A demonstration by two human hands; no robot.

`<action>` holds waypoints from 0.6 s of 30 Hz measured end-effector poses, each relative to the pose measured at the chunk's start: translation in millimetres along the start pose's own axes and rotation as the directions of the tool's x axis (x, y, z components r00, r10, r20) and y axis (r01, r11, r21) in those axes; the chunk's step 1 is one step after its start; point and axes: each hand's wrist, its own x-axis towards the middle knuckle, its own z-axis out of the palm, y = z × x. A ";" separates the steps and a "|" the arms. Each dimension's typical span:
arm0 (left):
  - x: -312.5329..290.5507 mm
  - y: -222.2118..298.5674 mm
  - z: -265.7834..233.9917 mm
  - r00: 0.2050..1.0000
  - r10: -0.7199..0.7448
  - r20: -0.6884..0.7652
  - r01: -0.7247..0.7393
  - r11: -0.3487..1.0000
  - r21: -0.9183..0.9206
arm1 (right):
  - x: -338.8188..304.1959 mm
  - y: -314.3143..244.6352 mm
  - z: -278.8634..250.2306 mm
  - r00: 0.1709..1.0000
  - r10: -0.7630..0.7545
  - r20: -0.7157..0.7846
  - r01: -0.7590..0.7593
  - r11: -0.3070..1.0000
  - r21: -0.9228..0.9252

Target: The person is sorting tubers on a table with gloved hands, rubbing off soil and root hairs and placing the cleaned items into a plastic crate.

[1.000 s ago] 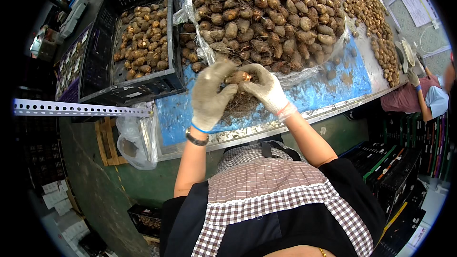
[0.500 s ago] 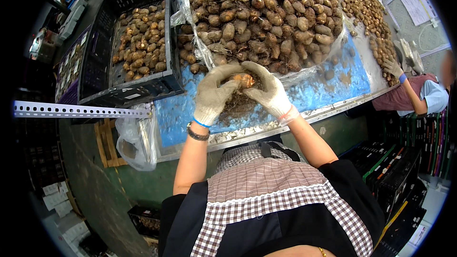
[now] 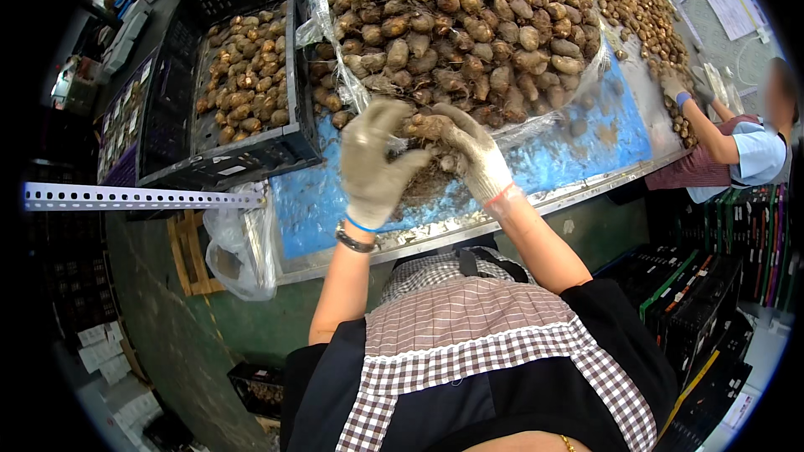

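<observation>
The tuber (image 3: 428, 126) in the knit-gloved right hand (image 3: 474, 152) looks rough-skinned.

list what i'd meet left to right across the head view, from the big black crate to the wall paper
big black crate → left hand → right hand → small tubers → wall paper

tuber pile (image 3: 461, 33) on table (image 3: 643, 88) | left of it: crate (image 3: 243, 159) holding tubers (image 3: 247, 75) | right: tuber spread (image 3: 643, 17)
</observation>
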 end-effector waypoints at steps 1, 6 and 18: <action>3.0 9.4 4.1 0.993 0.113 0.026 -0.114 0.991 0.066 | 0.0 1.9 0.4 1.000 0.013 0.028 -0.015 0.997 0.080; -0.6 2.8 1.3 0.978 0.197 0.064 -0.201 0.977 0.072 | -2.5 5.9 8.9 0.998 0.012 -0.067 -0.022 0.987 -0.158; -0.2 8.7 2.7 0.995 0.074 0.063 -0.072 0.997 -0.030 | -9.2 0.8 -1.6 0.998 0.039 -0.052 -0.039 0.999 -0.014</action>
